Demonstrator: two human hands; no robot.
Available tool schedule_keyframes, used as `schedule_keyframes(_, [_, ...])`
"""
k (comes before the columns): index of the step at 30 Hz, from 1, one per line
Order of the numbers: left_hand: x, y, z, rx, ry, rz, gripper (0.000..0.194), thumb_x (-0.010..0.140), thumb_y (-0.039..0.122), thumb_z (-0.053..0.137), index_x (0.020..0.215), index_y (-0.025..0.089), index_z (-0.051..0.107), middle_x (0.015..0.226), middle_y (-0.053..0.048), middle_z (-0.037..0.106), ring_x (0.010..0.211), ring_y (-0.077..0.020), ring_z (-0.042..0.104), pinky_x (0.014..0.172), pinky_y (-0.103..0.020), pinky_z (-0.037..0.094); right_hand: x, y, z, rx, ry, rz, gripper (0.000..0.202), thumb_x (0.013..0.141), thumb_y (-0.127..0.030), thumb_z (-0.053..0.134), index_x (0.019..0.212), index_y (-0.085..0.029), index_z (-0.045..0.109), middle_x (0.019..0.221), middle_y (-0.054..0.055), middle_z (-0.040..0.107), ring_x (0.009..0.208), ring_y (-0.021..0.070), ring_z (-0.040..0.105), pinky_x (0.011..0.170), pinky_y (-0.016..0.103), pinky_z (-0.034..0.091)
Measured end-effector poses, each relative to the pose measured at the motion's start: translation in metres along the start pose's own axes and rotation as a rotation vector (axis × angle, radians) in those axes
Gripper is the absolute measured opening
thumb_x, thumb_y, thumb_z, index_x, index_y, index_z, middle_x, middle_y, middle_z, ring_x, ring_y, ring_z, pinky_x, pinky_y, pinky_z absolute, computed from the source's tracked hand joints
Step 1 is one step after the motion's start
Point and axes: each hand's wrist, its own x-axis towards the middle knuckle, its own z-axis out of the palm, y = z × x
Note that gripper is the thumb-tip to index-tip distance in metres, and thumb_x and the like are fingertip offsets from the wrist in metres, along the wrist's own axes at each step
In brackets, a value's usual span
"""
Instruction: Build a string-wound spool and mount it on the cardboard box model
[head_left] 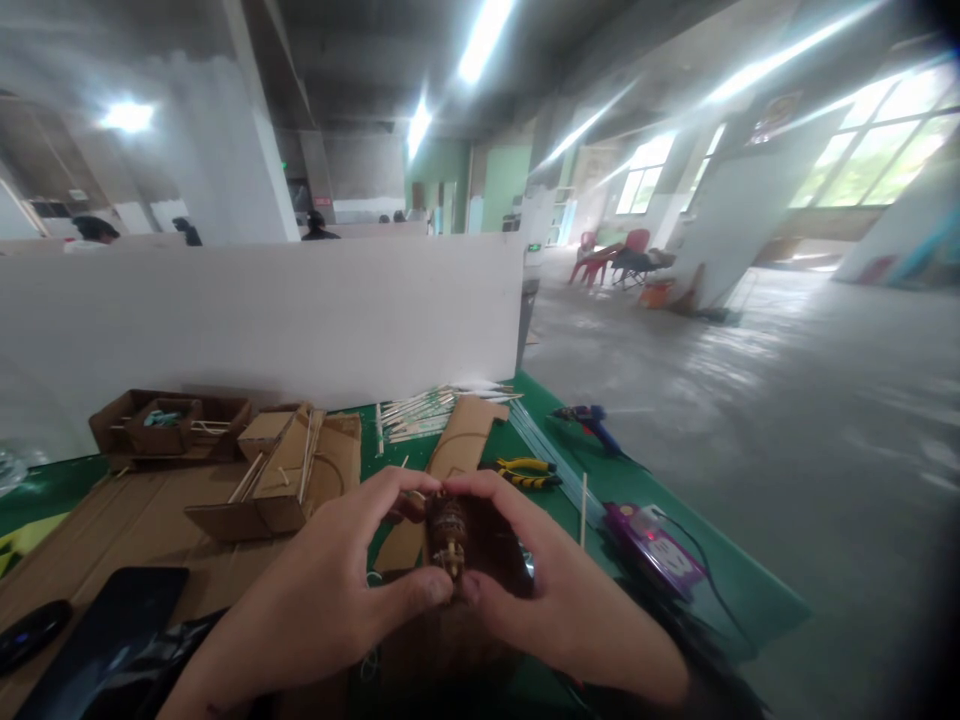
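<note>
My left hand (341,565) and my right hand (536,560) meet in front of me, fingertips and thumbs closed around a small brown cylinder (450,522). A pale stick-like end shows at its near side; blur and fingers hide its finer detail. Just beyond it lies a cardboard strip (463,432) with a notched end. Yellow-and-black pliers (529,472) rest close to the right fingers. On the left, a folded cardboard construction with sticks (281,465) stands near my left hand.
An open cardboard box (217,410) stands back left. Thin wooden sticks (416,415) lie along the white partition (300,320). Clear rods (551,455), a blue glue gun (592,425) and a corded purple device (652,550) are on the right. A phone (124,625) lies front left.
</note>
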Motion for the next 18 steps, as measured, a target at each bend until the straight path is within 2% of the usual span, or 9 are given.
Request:
schedule_keyframes(13, [0.0015,0.0003,0.0006,-0.013,-0.001,0.010,0.047,0.086,0.035,0.068,0.129,0.035,0.050,0.127,-0.001,0.062,0.118,-0.0235,0.059,0.100,-0.037,0.049,0.0002,0.0066,0.0076,0.024,0.076,0.004,0.037,0.083,-0.013,0.058,0.118,-0.023,0.052,0.114,0.005,0.064,0.105,0.0196,0.064,0.092,0.034,0.053])
schedule_keyframes(18, [0.0006,0.0007,-0.0003,-0.016,0.004,0.012,0.044,0.087,0.036,0.067,0.127,0.035,0.051,0.126,-0.001,0.063,0.118,-0.0231,0.059,0.099,-0.037,0.049,0.0010,0.0065,0.0102,0.104,0.058,0.016,0.032,0.085,-0.012,0.056,0.115,-0.022,0.051,0.108,0.005,0.064,0.098,0.0192,0.066,0.088,0.035,0.055])
